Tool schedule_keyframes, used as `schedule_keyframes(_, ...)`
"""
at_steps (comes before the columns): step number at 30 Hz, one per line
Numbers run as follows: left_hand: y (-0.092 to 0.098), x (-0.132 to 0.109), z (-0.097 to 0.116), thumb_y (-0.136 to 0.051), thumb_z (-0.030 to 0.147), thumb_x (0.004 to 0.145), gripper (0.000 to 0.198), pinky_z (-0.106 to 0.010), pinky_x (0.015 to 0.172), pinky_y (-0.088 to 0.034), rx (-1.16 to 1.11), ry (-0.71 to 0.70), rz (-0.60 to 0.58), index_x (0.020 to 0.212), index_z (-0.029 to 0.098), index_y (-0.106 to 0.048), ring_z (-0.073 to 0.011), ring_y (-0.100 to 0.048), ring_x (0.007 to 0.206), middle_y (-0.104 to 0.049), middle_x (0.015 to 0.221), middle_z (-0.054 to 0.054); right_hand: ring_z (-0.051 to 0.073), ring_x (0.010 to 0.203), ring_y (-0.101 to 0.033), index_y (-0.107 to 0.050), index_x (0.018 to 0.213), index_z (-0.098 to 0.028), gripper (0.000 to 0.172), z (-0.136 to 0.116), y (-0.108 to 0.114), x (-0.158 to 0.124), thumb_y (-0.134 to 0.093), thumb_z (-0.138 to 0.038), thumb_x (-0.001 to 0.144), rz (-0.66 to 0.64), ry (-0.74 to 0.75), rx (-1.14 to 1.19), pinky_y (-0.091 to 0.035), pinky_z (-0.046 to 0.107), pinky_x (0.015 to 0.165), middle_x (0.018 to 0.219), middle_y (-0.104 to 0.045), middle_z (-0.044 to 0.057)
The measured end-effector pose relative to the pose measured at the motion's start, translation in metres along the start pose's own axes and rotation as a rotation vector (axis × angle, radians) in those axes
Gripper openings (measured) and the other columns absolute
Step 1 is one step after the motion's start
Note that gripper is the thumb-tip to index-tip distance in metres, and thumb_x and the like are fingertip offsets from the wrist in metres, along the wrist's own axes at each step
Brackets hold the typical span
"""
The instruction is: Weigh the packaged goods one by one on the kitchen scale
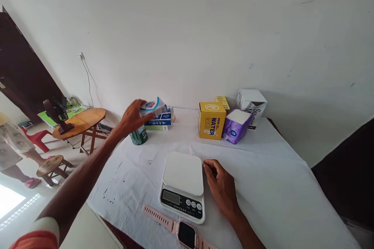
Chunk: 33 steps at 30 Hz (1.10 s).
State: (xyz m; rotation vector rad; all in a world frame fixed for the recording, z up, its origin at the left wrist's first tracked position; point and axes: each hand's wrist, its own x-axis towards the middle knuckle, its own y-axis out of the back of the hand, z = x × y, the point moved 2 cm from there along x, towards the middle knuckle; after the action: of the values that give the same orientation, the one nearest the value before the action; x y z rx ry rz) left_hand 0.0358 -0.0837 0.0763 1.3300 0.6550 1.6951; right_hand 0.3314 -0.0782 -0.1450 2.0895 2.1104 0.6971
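Observation:
My left hand (133, 116) is closed around a small white-and-blue box (154, 106) with a red oval logo. It holds the box raised over a green can (138, 136) and a stack of flat blue-and-white and green boxes (159, 122). In front of me lies a white kitchen scale (183, 173), its platform bare and its display dark. My right hand (220, 183) rests on the cloth by the scale's right edge, fingers loosely curled, with nothing visible in them. A pink smartwatch (186, 234) lies just below the scale.
A yellow box (210, 120), a purple tissue pack (237, 124) and a white box (253, 103) stand by the wall on the white tablecloth (277, 186). To the left are a round wooden table (84, 122) with a fan, a stool (50, 165) and another person's legs.

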Motion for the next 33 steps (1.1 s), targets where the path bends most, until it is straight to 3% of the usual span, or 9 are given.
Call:
schedule_keyframes(3, -0.011, 0.047, 0.001, -0.067, 0.048, 0.085, 0.047, -0.038, 0.099, -0.046, 0.052, 0.119, 0.01, 0.121, 0.022, -0.052, -0.0274, -0.056, 0.119, -0.06, 0.126, -0.01, 0.025, 0.081, -0.068, -0.064, 0.09, -0.023, 0.034, -0.001, 0.0, 0.001, -0.046, -0.051, 0.087, 0.014, 0.0, 0.002, -0.05, 0.037, 0.075, 0.091, -0.075, 0.008)
schedule_keyframes(6, -0.049, 0.077, 0.006, -0.062, 0.043, 0.09, 0.043, -0.037, 0.101, -0.043, 0.069, 0.247, -0.026, 0.124, 0.021, -0.047, -0.0269, -0.05, 0.127, -0.055, 0.135, -0.013, 0.025, 0.078, -0.068, -0.063, 0.089, -0.023, 0.032, 0.0, 0.0, 0.002, -0.046, -0.051, 0.088, 0.023, 0.012, 0.01, -0.05, 0.036, 0.074, 0.088, -0.075, 0.007)
schedule_keyframes(9, -0.091, 0.094, 0.004, -0.061, 0.038, 0.09, 0.04, -0.043, 0.1, -0.041, 0.096, 0.341, -0.046, 0.122, 0.019, -0.046, -0.0326, -0.048, 0.129, -0.051, 0.137, -0.018, 0.024, 0.076, -0.068, -0.063, 0.087, -0.024, 0.031, 0.001, 0.001, 0.003, -0.046, -0.05, 0.088, 0.033, 0.024, 0.018, -0.051, 0.035, 0.072, 0.087, -0.074, 0.007)
schedule_keyframes(12, -0.117, 0.099, -0.008, -0.059, 0.034, 0.089, 0.038, -0.048, 0.103, -0.037, 0.136, 0.414, -0.053, 0.121, 0.017, -0.045, -0.0377, -0.043, 0.133, -0.048, 0.139, -0.023, 0.023, 0.076, -0.068, -0.063, 0.088, -0.024, 0.031, 0.002, 0.0, 0.003, -0.045, -0.049, 0.089, 0.034, 0.013, 0.027, -0.051, 0.035, 0.072, 0.087, -0.074, 0.006)
schedule_keyframes(18, -0.134, 0.098, -0.031, -0.056, 0.037, 0.091, 0.041, -0.051, 0.105, -0.034, 0.176, 0.468, -0.096, 0.122, 0.014, -0.045, -0.0404, -0.042, 0.133, -0.046, 0.139, -0.027, 0.022, 0.076, -0.066, -0.062, 0.087, -0.023, 0.03, 0.0, 0.0, 0.002, -0.043, -0.046, 0.091, 0.025, 0.009, 0.036, -0.048, 0.034, 0.072, 0.085, -0.072, 0.005)
schedule_keyframes(24, -0.133, 0.095, -0.035, -0.06, 0.041, 0.087, 0.045, -0.057, 0.103, -0.034, 0.174, 0.415, -0.087, 0.122, 0.016, -0.047, -0.0432, -0.043, 0.13, -0.049, 0.136, -0.025, 0.023, 0.081, -0.067, -0.063, 0.088, -0.023, 0.029, 0.002, -0.002, 0.002, -0.044, -0.045, 0.09, 0.027, 0.006, 0.034, -0.049, 0.035, 0.077, 0.089, -0.073, 0.006)
schedule_keyframes(28, -0.128, 0.088, -0.013, -0.062, 0.046, 0.089, 0.058, -0.061, 0.108, -0.028, 0.146, 0.239, -0.013, 0.134, 0.017, -0.041, -0.0424, -0.034, 0.135, -0.044, 0.142, -0.019, 0.023, 0.081, -0.067, -0.062, 0.087, -0.023, 0.028, 0.002, -0.003, 0.003, -0.044, -0.044, 0.09, 0.039, 0.006, 0.036, -0.048, 0.035, 0.077, 0.088, -0.074, 0.006)
schedule_keyframes(30, -0.132, 0.084, 0.009, -0.062, 0.048, 0.09, 0.061, -0.06, 0.11, -0.027, 0.116, 0.125, 0.01, 0.14, 0.022, -0.038, -0.0405, -0.032, 0.137, -0.042, 0.146, -0.016, 0.023, 0.08, -0.067, -0.062, 0.086, -0.023, 0.027, 0.002, -0.003, 0.003, -0.044, -0.043, 0.09, 0.047, 0.013, 0.03, -0.048, 0.034, 0.075, 0.087, -0.074, 0.006)
schedule_keyframes(33, -0.15, 0.076, 0.052, -0.061, 0.052, 0.091, 0.067, -0.056, 0.109, -0.033, 0.051, -0.017, -0.023, 0.144, 0.02, -0.037, -0.0379, -0.04, 0.133, -0.044, 0.144, -0.017, 0.023, 0.078, -0.067, -0.061, 0.085, -0.023, 0.025, 0.001, -0.003, 0.003, -0.044, -0.04, 0.089, 0.057, 0.028, 0.02, -0.047, 0.033, 0.073, 0.086, -0.074, 0.006)
